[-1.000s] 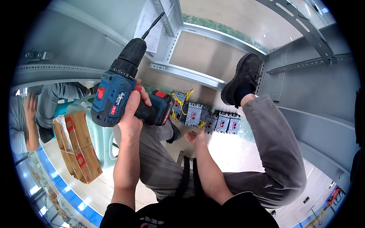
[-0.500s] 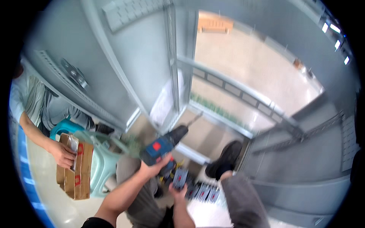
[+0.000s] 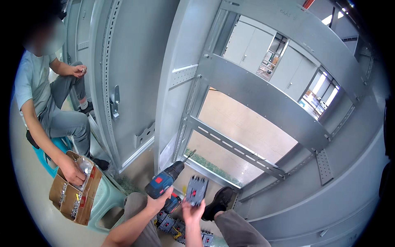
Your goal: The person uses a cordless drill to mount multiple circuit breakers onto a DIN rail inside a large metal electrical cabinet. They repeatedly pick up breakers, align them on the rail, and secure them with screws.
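Note:
My left hand [image 3: 155, 202] grips a blue and black cordless drill [image 3: 165, 181], its bit pointing up and right toward the slotted rail [image 3: 230, 147] of a grey metal cabinet frame. My right hand [image 3: 193, 212] holds up a dark grey circuit breaker [image 3: 196, 190] with a red spot, just right of the drill. Several more breakers [image 3: 173, 226] lie on the floor between my knees. My black shoe [image 3: 220, 201] rests by the frame's lower rail.
A seated person on the left reaches a hand [image 3: 73, 173] into a cardboard box [image 3: 72, 193] of small hardware, set on a teal plastic stool [image 3: 103, 196]. Grey cabinet panels [image 3: 131, 74] and crossbars [image 3: 263, 99] surround me. Tan floor shows through the frame opening.
The view has tilted up from my lap to the cabinet frame. My right hand has picked up a breaker and raised it beside the drill.

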Action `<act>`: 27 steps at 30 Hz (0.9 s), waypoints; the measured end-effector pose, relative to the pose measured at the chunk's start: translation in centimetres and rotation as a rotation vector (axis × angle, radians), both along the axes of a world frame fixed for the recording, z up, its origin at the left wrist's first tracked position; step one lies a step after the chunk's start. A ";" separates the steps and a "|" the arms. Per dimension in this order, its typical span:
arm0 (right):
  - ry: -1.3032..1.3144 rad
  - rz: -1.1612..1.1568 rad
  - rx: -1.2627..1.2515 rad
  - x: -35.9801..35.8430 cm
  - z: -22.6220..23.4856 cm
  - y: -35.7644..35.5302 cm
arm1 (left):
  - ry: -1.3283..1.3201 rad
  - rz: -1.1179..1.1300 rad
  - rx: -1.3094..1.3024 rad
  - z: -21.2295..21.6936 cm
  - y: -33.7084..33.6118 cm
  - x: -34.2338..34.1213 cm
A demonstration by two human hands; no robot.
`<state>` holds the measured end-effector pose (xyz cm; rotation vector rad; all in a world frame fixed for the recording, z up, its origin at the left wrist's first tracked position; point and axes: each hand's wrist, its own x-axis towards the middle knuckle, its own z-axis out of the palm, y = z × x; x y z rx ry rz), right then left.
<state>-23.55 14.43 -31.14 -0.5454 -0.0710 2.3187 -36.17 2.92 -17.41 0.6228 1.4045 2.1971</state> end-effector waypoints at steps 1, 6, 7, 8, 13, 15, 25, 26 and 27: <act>-0.029 -0.082 0.067 -1.8 4.6 1.1 | 0.036 -0.007 0.008 0.9 -0.7 0.1; 0.150 -0.055 0.260 -8.1 20.2 6.4 | 0.151 -0.065 0.131 7.7 -3.5 1.1; 0.219 -0.040 0.269 -9.6 23.1 7.3 | 0.223 -0.053 0.112 9.3 -3.5 0.6; 0.285 -0.024 0.273 -10.9 25.8 8.3 | 0.291 -0.040 0.088 10.3 -3.3 0.1; 0.358 0.083 0.262 -16.4 36.2 12.1 | 0.343 0.018 0.092 15.6 -1.4 -2.3; 0.394 0.150 0.280 -17.4 36.7 13.6 | 0.386 0.006 0.117 18.5 -0.6 -3.1; 0.493 0.269 0.313 -20.7 36.8 15.4 | 0.457 0.133 0.111 26.2 6.0 -6.9; 0.487 0.259 0.320 -20.9 36.7 15.7 | 0.446 0.137 0.093 26.4 6.3 -6.9; 0.476 0.255 0.314 -21.0 36.4 16.1 | 0.457 0.134 0.075 26.2 6.7 -7.0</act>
